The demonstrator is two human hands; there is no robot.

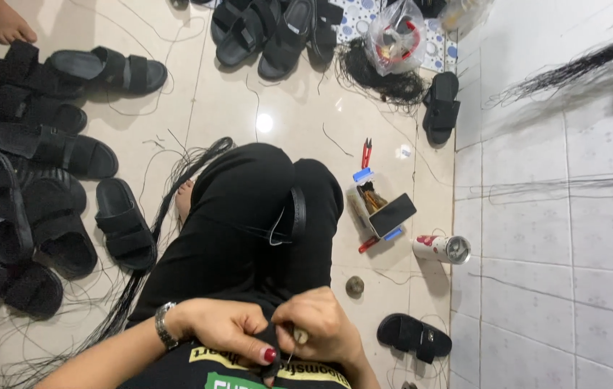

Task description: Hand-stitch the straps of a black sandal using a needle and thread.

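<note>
The fingertips of both hands meet low in the view, just in front of the person's chest; the left hand [231, 331], with a watch [164, 325] at the wrist and a red thumbnail, has its fingers curled shut and pinched on a black strap [272, 353]; the right hand [324, 328] is closed too, thumb and forefinger nipping a small pale tool [300, 336] pressed against that strap; whether it is a needle handle or an awl is too small to tell. A thin thread seems to hang below the fingers.

The strap looks soft, light and bendy, likely a little slick; it would want a firm pinch close to the working point, else it folds away.

Outward: a second strap piece [298, 215] lies across the person's black-clad knees; sandals [47, 209] crowd the tiled floor to the left and top; black thread [140, 281] trails beside the leg; to the right sit a phone [391, 215] on a small box, red snips [366, 153], a can [442, 248] on its side and one sandal [414, 336].
</note>
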